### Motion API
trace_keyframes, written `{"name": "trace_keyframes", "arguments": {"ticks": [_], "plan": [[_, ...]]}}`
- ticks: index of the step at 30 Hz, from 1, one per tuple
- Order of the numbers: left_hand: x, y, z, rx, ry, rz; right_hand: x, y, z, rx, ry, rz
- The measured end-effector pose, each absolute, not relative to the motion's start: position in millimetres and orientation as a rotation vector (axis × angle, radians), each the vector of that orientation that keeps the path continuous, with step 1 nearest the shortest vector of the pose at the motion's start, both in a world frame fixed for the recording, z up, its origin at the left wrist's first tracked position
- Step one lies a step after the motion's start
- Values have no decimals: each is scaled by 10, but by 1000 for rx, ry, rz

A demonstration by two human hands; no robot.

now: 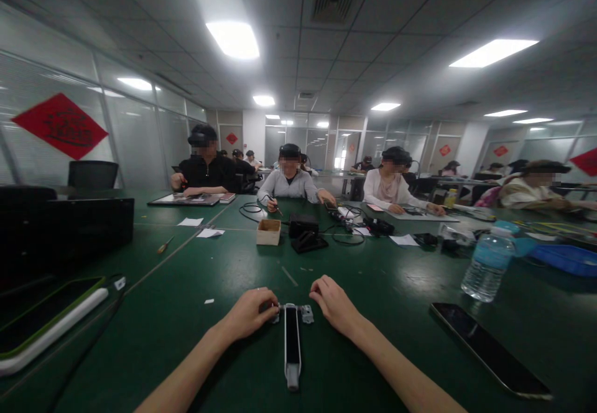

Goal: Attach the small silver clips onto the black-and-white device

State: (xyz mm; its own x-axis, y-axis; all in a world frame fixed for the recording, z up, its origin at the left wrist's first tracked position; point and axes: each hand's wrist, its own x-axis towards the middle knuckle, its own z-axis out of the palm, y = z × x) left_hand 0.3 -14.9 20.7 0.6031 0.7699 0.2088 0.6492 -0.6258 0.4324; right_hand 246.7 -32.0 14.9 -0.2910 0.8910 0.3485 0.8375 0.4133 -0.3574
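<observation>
A long, narrow device [291,344] with a black face, white edges and a grey lower end lies upright in view on the green table before me. My left hand [252,312] is at its upper left, fingertips pinched on a small metal part [276,315] that they partly cover. On the device's other side sits a second small metal piece [306,315], silvery with cut-outs. My right hand [333,301] hovers just beyond that piece, its fingers loosely bent and apart, with nothing visible between them.
A phone [487,348] and a water bottle [492,264] stand to the right. Ahead are a small box [268,232], a black stand [308,241] and cables. A screwdriver [165,245] and a white-edged device [56,320] lie left. Several people sit opposite.
</observation>
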Motion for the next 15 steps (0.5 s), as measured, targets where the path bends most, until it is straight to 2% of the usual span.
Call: {"name": "trace_keyframes", "arguments": {"ticks": [9,15], "plan": [[13,-149,191,2522,1205,572,2243,-490,141,-1254,-2285,105],[26,-178,214,2530,1243,633,2256,-433,105,-1177,-2097,151]]}}
